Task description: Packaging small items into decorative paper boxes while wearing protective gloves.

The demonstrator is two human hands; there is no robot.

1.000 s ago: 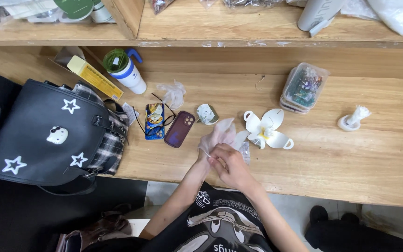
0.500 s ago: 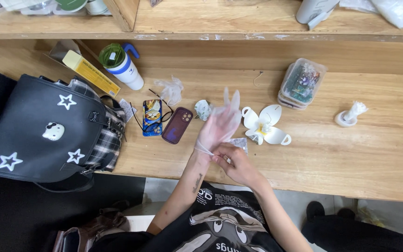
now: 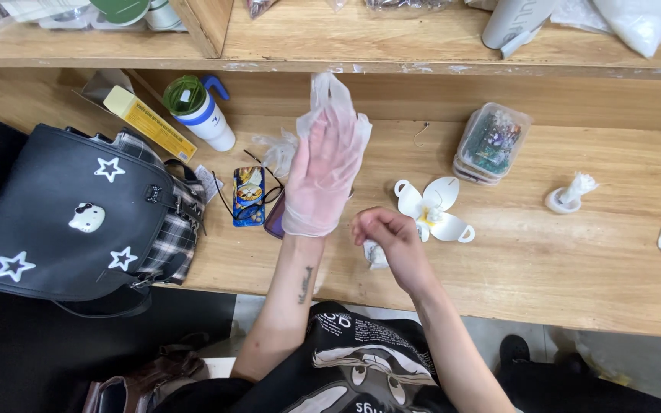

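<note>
Disposable glove: loose, clear, on left hand, raised over worktop, fingers spread, gripping nothing. Right hand: fingers curled shut beside white petal piece; contents hidden. Risk: slack fingertips may snag, tearing film. Against half a second ago: gloved hand higher, right hand off cuff.
</note>
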